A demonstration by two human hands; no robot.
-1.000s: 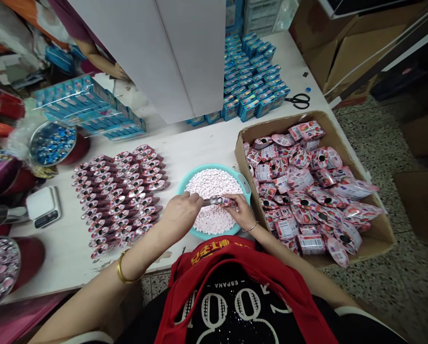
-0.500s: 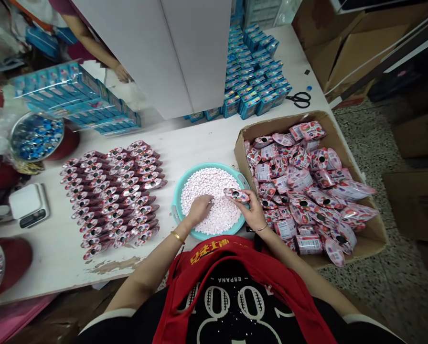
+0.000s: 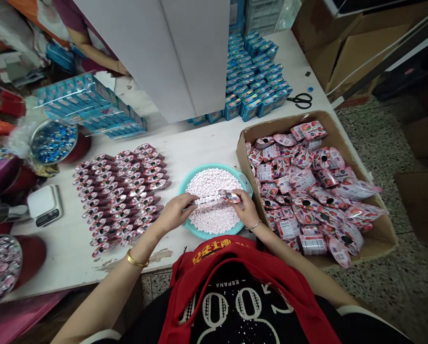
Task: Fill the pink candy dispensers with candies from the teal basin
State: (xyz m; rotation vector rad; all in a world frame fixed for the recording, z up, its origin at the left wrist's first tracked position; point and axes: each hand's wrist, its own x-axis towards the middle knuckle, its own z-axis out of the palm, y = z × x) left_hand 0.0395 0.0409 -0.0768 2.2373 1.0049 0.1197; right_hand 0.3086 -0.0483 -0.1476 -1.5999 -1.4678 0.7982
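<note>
A teal bowl [image 3: 189, 228] full of small pink-white candies [image 3: 214, 184] stands at the table's near edge. Over it my right hand [image 3: 245, 209] grips a small pink candy container [image 3: 229, 196] lying on its side. My left hand [image 3: 176, 213] hovers at the bowl's left rim, fingers pinched and pointing toward the container; what they hold is too small to make out. Rows of similar filled containers [image 3: 124, 193] lie to the left of the bowl. A cardboard box [image 3: 382, 228] of loose pink containers [image 3: 307, 186] stands to the right.
Blue boxes [image 3: 255, 79] are stacked at the back, with wrapped blue packs [image 3: 88, 105] at left. Scissors [image 3: 300, 100] lie at the far right. A small scale [image 3: 44, 205], a bowl of blue lids [image 3: 52, 141] and a bowl of pink lids [image 3: 1, 267] sit left. Another person's hand [image 3: 123, 70] rests at the back.
My left hand went down into the candies, then rose back with fingers pinched toward the container. The right hand kept hold of the container above the bowl.
</note>
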